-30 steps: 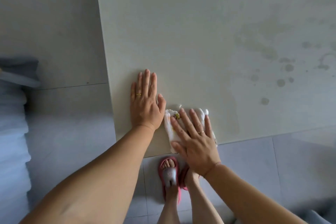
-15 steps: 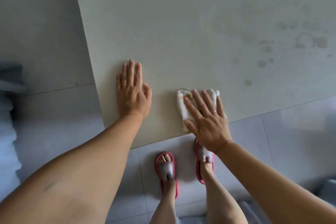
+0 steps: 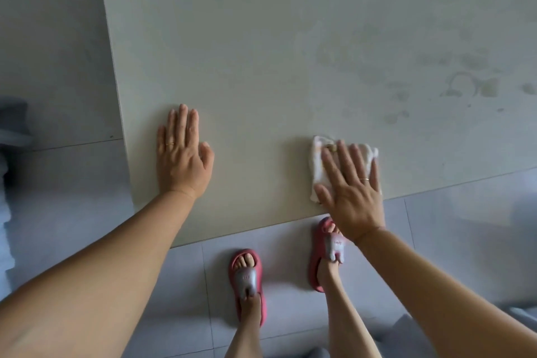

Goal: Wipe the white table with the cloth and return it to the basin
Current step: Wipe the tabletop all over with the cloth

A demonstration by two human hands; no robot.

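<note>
Left hand [image 3: 181,160] flat on the white table [image 3: 261,38], palm down, fingers straight and close together, thumb out a little to the side. Holding nothing, close to the left edge and not far from the near left corner. A thin gold ring [image 3: 170,143] on one finger.

Right hand [image 3: 353,192] flat too, palm down, fingers straight and spread apart, pressing on the cloth [image 3: 317,166]. Not curled round it, only on top of it. Another thin ring [image 3: 364,179] on this hand. Wrist sticking out past the near edge, over the floor.

Cloth white and folded into a small pad, with a little yellow mark near its far left corner (too blurry to tell what). Lying on the table right by the near edge, well apart from the left hand, peeking out to the left of the fingers and past the fingertips.

Farther back on the table, toward the right side, dull grey smudges and spots [image 3: 465,84], looking damp.

Below the near edge, grey floor tiles [image 3: 450,241] and two bare feet in red slippers: left slipper [image 3: 247,279] out on the floor, right slipper [image 3: 334,244] with its toe hidden behind the right hand. At the far left of the floor, something grey and blurry [image 3: 14,125], too unclear to name
</note>
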